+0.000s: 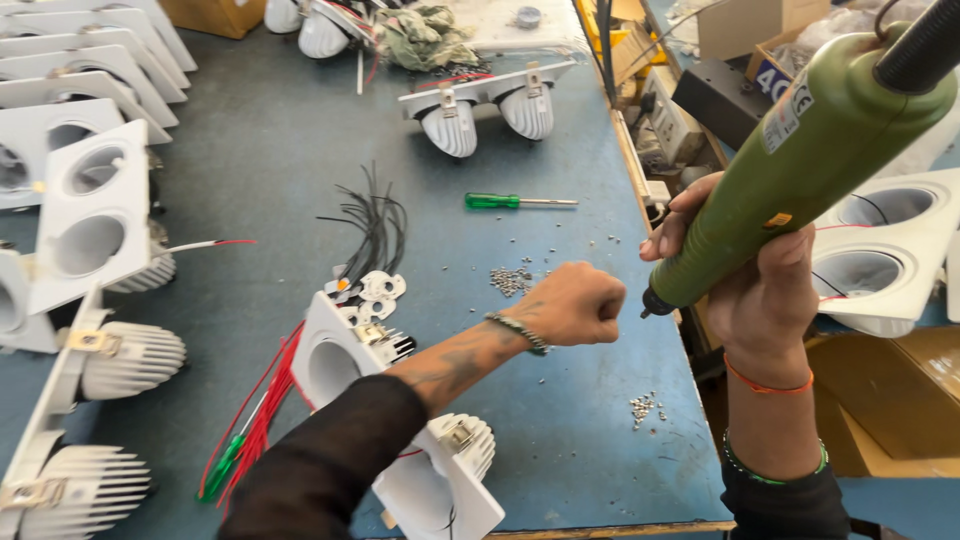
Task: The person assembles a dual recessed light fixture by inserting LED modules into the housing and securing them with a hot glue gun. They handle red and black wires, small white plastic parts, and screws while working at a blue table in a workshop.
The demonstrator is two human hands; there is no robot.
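My right hand [757, 290] grips green electric screwdriver [800, 160]; left hand [575, 305] fisted, contents unseen, at bit. Screw-loading step, likely; next seat bit on white twin fixture [400, 440].

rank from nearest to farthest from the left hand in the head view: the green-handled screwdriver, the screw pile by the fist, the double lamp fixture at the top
From the left hand, a closed fist:
1. Screw pile, just beyond the fist on the blue table.
2. Green-handled screwdriver, farther up the table.
3. Double lamp fixture, near the table's far end.

Olive-green electric screwdriver [800, 170], blue-grey workbench [560, 400], white lamp housings [95, 215], red wires [265, 405].
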